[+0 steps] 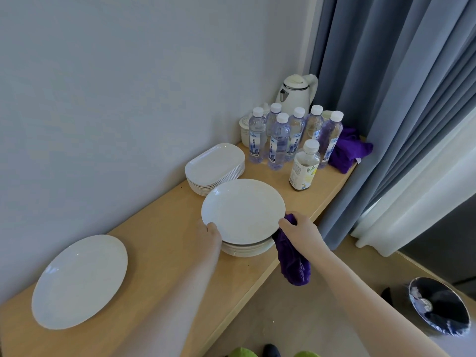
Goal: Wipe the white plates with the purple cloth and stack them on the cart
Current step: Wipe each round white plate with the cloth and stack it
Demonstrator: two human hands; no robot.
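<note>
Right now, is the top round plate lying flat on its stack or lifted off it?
Lifted. The top plate tilts above the stack, with both hands at its near edge and a dark gap beneath.

Soft daylight enters through the sheer curtain (422, 176) at right; shadows faint, edges bowed by wide-angle distortion.

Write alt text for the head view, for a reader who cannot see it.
Both hands grip the top round plate of a stack on a wooden counter; the right hand also holds a purple cloth, the left hand the opposite rim. Another plate lies alone at left.
</note>
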